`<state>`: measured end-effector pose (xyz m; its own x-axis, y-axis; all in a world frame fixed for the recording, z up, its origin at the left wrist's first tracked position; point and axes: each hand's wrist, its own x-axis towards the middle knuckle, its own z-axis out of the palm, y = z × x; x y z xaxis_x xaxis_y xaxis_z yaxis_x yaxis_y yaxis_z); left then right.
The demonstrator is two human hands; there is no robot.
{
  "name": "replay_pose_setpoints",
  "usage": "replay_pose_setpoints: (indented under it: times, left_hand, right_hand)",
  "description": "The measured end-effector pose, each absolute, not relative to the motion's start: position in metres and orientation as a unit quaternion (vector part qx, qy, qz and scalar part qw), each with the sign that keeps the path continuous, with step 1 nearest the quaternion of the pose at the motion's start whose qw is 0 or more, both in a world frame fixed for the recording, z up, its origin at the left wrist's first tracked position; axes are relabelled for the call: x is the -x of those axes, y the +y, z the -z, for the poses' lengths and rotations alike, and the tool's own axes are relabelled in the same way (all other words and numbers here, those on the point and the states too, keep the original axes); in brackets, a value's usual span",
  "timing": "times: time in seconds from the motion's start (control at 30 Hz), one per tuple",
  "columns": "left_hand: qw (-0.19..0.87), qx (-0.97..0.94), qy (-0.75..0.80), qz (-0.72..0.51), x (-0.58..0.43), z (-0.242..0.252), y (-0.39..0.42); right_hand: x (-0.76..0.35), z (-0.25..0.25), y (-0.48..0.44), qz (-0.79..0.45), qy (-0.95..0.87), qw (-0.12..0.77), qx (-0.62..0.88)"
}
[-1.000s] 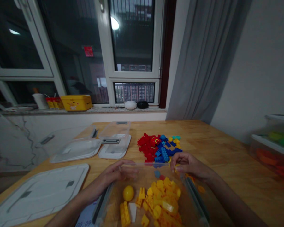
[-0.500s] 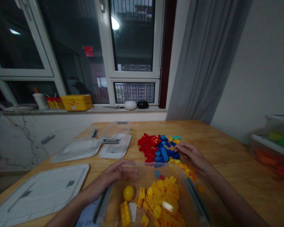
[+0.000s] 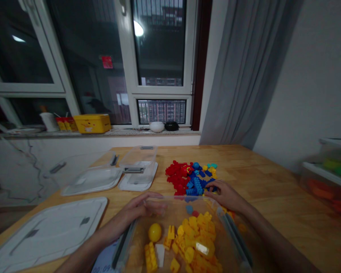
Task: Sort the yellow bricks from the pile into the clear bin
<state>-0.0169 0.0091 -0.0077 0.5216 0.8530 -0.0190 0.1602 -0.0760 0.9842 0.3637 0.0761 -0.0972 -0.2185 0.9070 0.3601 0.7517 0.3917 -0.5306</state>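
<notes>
A clear plastic box [image 3: 142, 212] stands in front of me, with several yellow toy bricks [image 3: 199, 235], a yellow ball [image 3: 155, 232] and a white piece [image 3: 160, 254] inside. My left hand [image 3: 144, 206] is closed over the box's far left rim. Just beyond the far right corner is my right hand [image 3: 221, 193], its fingers bent into a pinch at the near edge of the blue bricks [image 3: 197, 185]. Whatever lies between those fingertips is too small to make out. Red bricks [image 3: 177, 176] form a pile to the left of the blue ones.
On the left of the wooden table [image 3: 272, 197] lie a large white lid [image 3: 53, 231] and smaller lids [image 3: 95, 179], with clear containers [image 3: 139, 159] on them. Stacked boxes [image 3: 329, 178] with coloured pieces stand at the right. A printed sheet [image 3: 105, 258] shows under the box.
My right hand has moved left and nearer to me, from the right side of the blue bricks to their near edge. My left hand and the box have stayed put.
</notes>
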Motion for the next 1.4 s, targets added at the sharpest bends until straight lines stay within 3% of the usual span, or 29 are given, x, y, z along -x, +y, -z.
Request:
replay_pose_setpoints:
  times: [0.77,1.03,1.17,1.4]
  left_hand:
    - [0.578,-0.663,0.372,-0.297,0.021,0.013,0.011]
    - [0.539,-0.676,0.400,-0.305,0.022,0.015,0.013]
    - [0.546,-0.670,0.396,-0.310,0.022,0.013,0.012]
    - [0.563,-0.655,0.390,-0.319,0.019,0.010,0.010]
  right_hand:
    - [-0.363,0.096,0.075,-0.113,-0.796,0.298,0.515]
    - [-0.360,0.091,0.075,-0.114,-0.766,0.363,0.518]
    - [-0.357,0.083,0.075,-0.187,-0.687,0.447,0.542]
    - [-0.345,0.067,0.059,-0.449,-0.551,0.547,0.442]
